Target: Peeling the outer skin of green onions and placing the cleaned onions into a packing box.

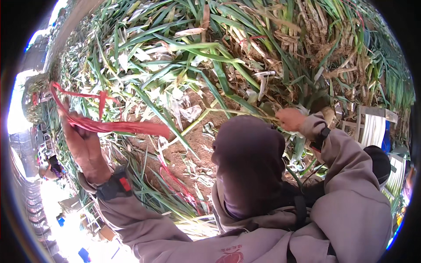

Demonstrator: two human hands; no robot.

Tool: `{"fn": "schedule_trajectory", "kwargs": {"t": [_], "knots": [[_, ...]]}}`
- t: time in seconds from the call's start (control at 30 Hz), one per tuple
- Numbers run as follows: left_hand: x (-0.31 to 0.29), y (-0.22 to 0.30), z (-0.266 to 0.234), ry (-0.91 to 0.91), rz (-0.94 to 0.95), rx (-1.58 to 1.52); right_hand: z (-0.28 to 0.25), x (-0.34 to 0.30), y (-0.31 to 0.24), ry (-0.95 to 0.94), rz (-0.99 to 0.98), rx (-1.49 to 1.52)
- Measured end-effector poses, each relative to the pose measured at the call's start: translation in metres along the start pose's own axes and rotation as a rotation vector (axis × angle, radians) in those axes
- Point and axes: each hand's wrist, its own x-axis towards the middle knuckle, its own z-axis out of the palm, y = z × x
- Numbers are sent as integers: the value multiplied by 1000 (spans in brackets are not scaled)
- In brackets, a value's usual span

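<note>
Head view: left hand (83, 147) grasps a bundle of red strips (127, 127), held at the left side. Right hand (291, 119) is curled beside green stalks (221, 79), right of the dark knee (247, 162); its grip cannot be determined. Loose red strip (175, 180) lies left of the knee, near bare soil (204, 153).

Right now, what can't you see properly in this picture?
Head view:
Part of the left hand, behind the red strips.
Soil behind the dark rounded shape.
Whether the right hand grips a stalk: its fingers hide that.
The blue thing at lower left: too small, in glare.
</note>
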Motion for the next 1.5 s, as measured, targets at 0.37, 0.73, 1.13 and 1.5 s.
{"fn": "schedule_trajectory", "kwargs": {"t": [0.37,0.73,1.13,1.5], "knots": [[-204,-152,-424,285,-105,1565,-138,20,-28,611,38,597],[-350,-278,-364,520,-875,785,-312,176,-70,763,-300,258],[-194,-473,-14,-337,-856,458,25,191,14,483,547,-86],[-206,-571,146,-455,-982,155,34,92,3,272,109,292]]}}
